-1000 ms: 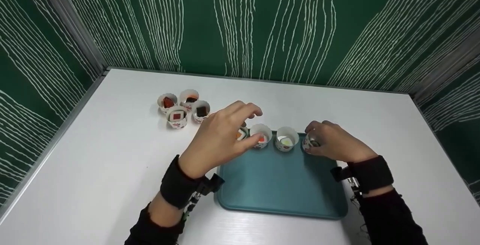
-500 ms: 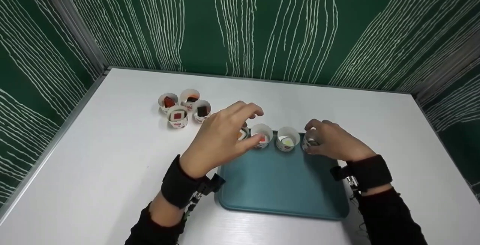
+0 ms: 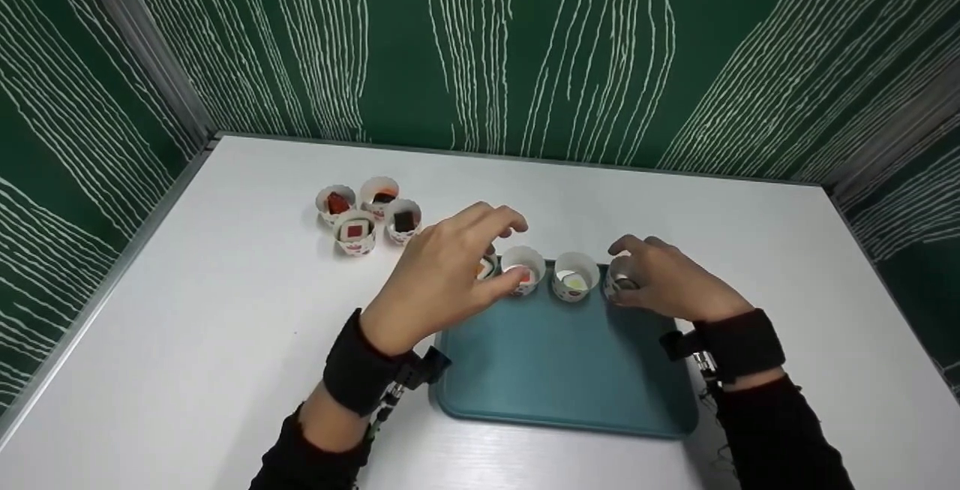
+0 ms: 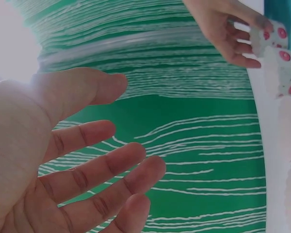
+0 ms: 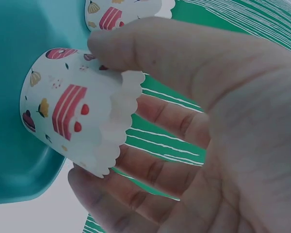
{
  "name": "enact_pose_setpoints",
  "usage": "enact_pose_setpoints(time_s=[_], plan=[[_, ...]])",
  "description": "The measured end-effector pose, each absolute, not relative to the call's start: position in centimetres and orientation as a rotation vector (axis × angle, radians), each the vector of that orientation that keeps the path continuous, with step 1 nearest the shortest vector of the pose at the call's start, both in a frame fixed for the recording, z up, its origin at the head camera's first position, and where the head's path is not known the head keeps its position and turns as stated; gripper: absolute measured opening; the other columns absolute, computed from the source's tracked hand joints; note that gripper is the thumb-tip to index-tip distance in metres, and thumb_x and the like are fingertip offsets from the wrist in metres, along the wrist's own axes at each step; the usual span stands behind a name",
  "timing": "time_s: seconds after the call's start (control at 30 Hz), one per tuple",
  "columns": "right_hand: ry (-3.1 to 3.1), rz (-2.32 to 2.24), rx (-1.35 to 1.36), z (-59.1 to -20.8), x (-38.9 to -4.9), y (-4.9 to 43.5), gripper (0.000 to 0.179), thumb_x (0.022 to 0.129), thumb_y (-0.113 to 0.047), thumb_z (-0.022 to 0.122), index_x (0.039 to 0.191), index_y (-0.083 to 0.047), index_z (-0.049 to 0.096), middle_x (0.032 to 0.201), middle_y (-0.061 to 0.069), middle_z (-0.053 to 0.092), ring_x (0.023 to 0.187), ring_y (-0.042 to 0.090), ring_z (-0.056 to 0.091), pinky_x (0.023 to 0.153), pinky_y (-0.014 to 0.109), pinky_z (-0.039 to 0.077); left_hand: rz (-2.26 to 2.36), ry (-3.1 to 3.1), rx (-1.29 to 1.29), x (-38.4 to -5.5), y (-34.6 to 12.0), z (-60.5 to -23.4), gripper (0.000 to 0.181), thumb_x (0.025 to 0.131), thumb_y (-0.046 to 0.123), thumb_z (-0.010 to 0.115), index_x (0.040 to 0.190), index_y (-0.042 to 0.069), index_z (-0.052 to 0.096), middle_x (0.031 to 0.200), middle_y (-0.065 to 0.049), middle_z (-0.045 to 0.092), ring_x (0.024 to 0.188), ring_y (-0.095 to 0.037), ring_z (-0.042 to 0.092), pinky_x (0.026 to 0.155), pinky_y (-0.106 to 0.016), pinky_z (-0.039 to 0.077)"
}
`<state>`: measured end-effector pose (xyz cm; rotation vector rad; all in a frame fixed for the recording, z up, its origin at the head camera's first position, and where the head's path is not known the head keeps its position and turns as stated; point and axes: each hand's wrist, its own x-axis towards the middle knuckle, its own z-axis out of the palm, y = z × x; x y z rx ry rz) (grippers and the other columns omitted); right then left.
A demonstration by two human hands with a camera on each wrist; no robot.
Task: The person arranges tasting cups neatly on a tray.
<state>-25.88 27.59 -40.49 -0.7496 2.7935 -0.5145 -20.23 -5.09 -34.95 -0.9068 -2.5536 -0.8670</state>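
Note:
At the far right corner of the teal tray my right hand holds a paper baking cup printed with cake slices. The thumb lies on the near side and the fingers curve round the far side; the cup stands on the tray. To its left along the far edge are a cup with a pale yellow-green piece and a cup with a red-and-white piece. A further cup is partly hidden behind my left hand, which hovers holding nothing, fingers loosely bent and thumb apart.
On the white table, several more baking cups stand clustered at the far left, one with a white-and-red square piece and one with a dark piece. A green wall with white drip lines rises behind the table.
Very little differs. Both hands and the cups keep practically the same places; the view has shifted slightly.

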Motion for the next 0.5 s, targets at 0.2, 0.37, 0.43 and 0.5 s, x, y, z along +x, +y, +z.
enact_pose_setpoints(time_s=[0.2, 0.37, 0.43, 0.5], plan=[[2.788, -0.571, -0.602, -40.0, -25.5, 27.7, 0.052, 0.093, -0.028, 0.083, 0.137, -0.007, 0.065, 0.131, 0.022, 0.063, 0.119, 0.039, 0.059, 0.099, 0.06, 0.051, -0.854, -2.537, -0.921, -20.3, -5.1, -35.1, 0.037, 0.096, 0.027, 0.082, 0.127, 0.012, 0.069, 0.113, -0.006, 0.073, 0.087, -0.021, 0.069, 0.073, -0.036, 0.057], [2.787, -0.626, -0.508, -39.5, -25.0, 27.9, 0.075, 0.092, -0.035, 0.085, 0.152, -0.006, 0.05, 0.136, 0.032, 0.057, 0.12, 0.045, 0.061, 0.099, 0.064, 0.051, -0.861, -2.525, -0.934, -20.3, -5.0, -35.3, 0.036, 0.096, 0.026, 0.082, 0.126, 0.011, 0.069, 0.112, -0.006, 0.073, 0.086, -0.022, 0.069, 0.072, -0.037, 0.057], [2.794, -0.652, -0.51, -39.3, -24.7, 28.0, 0.075, 0.092, -0.034, 0.085, 0.152, -0.006, 0.049, 0.14, 0.034, 0.055, 0.126, 0.048, 0.059, 0.1, 0.064, 0.052, -0.864, -2.527, -0.934, -20.3, -5.0, -35.3, 0.036, 0.096, 0.026, 0.082, 0.126, 0.011, 0.069, 0.112, -0.007, 0.073, 0.086, -0.023, 0.07, 0.071, -0.037, 0.057], [2.797, -0.679, -0.503, -39.0, -24.4, 28.2, 0.074, 0.093, -0.032, 0.085, 0.153, -0.007, 0.049, 0.143, 0.033, 0.054, 0.134, 0.05, 0.055, 0.103, 0.065, 0.051, -0.856, -2.532, -0.932, -20.3, -5.0, -35.3, 0.036, 0.096, 0.027, 0.081, 0.126, 0.012, 0.069, 0.111, -0.006, 0.073, 0.085, -0.022, 0.069, 0.071, -0.036, 0.057]])
